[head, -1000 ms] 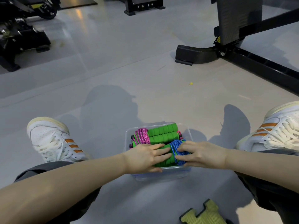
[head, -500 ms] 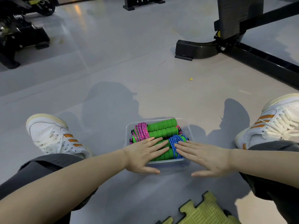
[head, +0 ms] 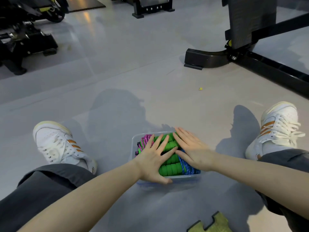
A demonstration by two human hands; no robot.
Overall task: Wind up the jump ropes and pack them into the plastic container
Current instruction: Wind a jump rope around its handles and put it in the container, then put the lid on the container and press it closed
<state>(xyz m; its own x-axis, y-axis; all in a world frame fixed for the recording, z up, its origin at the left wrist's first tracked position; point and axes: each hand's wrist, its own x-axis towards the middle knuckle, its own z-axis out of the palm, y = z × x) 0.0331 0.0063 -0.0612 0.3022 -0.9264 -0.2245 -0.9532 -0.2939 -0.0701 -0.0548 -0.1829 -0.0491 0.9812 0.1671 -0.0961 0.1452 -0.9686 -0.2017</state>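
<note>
The clear plastic container [head: 184, 178] sits on the grey floor [head: 117, 97] between my feet. Inside it are a wound pink rope [head: 145, 141] on the left, a blue rope [head: 186, 166] on the right, and green foam handles [head: 170, 170] lying left to right. My left hand [head: 152, 158] and right hand [head: 192, 149] press flat on top, fingers spread.

Clear plastic container [head: 133, 144] (glossy), foam-looking green handles [head: 170, 169], smooth grey floor [head: 117, 67].

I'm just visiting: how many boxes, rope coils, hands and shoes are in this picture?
Plastic box: 1
Rope coils: 2 (pink coil, blue coil)
Hands: 2 (left hand, right hand)
White shoes: 2 (left shoe, right shoe)
Total: 7
</note>
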